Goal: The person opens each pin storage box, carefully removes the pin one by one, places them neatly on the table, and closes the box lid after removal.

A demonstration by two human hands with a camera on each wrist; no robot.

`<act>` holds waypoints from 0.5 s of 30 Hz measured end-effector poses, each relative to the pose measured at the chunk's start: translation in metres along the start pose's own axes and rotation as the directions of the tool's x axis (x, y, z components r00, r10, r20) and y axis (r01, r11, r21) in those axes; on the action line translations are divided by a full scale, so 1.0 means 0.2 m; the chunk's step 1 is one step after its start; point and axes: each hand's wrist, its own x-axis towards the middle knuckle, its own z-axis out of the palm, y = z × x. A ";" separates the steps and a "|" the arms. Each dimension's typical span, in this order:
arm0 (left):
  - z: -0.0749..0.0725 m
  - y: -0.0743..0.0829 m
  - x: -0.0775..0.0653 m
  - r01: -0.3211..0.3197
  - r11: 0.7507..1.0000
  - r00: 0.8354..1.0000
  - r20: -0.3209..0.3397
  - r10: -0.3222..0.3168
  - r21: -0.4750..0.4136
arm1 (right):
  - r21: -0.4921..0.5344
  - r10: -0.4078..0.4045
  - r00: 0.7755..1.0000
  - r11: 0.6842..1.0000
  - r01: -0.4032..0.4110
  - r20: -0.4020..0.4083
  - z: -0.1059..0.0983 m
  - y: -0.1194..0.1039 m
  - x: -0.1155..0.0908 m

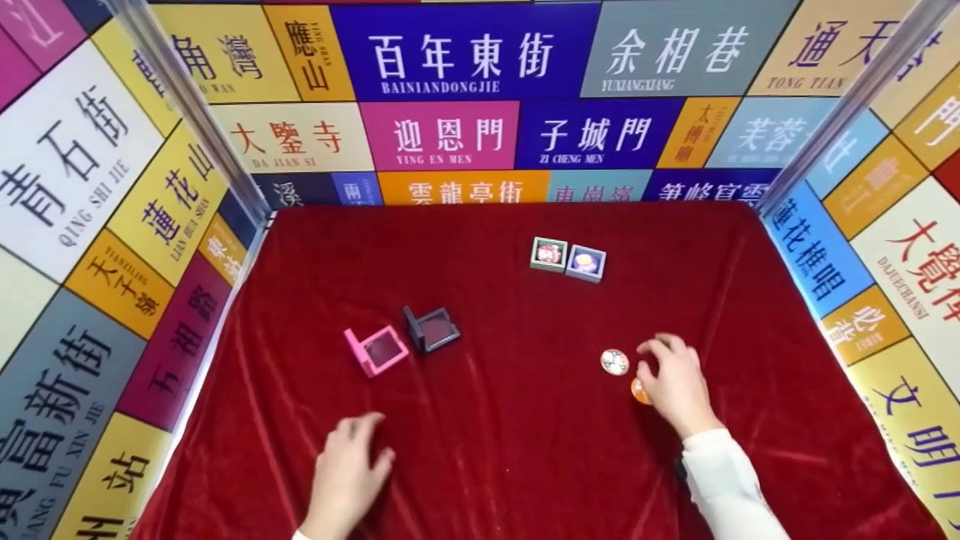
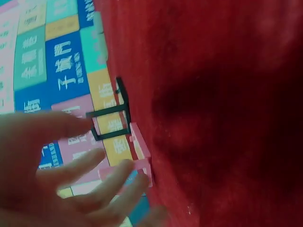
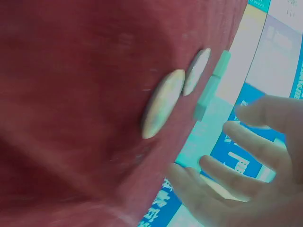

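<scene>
Bright walls of street-name signs fill the top and both sides of the picture, with big Chinese letters and small English ones on yellow, pink, orange, grey and blue. Soft red cloth covers the middle and bottom, with a few folds in it.

From where I stand, the person's right hand is over the cloth at the right of the frame, coming out of a white sleeve. Its fingers are loosely bent and spread apart, and they have hold of nothing. An orange disc lies right by it, partly hidden under the hand in the head view. Just beside that, a bit up and to the left, lies a white disc with a dark and red pattern.

The left hand is at the lower left of the frame. Its thumb is well out from the fingers, and it holds nothing too. Above it, left of the middle, sit a pink frame and a black frame, side by side, each open like a little book.

Up near the top middle, a green box and a grey box sit close together, with small colourful things inside.
</scene>
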 end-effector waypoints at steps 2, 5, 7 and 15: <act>0.01 -0.01 -0.03 -0.054 0.996 0.997 0.066 0.049 0.073 | 0.014 -0.058 0.997 0.998 0.059 -0.052 0.02 -0.03 0.08; 0.03 0.00 -0.05 -0.089 0.990 0.988 0.136 0.073 0.111 | 0.028 -0.130 0.986 0.991 0.134 -0.104 0.04 -0.06 0.20; 0.03 -0.01 -0.05 -0.084 0.989 0.987 0.150 0.066 0.122 | 0.039 -0.166 0.981 0.985 0.171 -0.105 0.07 -0.08 0.28; 0.03 -0.01 -0.06 -0.021 0.989 0.987 0.162 -0.003 0.146 | 0.073 -0.226 0.972 0.970 0.230 -0.063 0.27 -0.13 0.60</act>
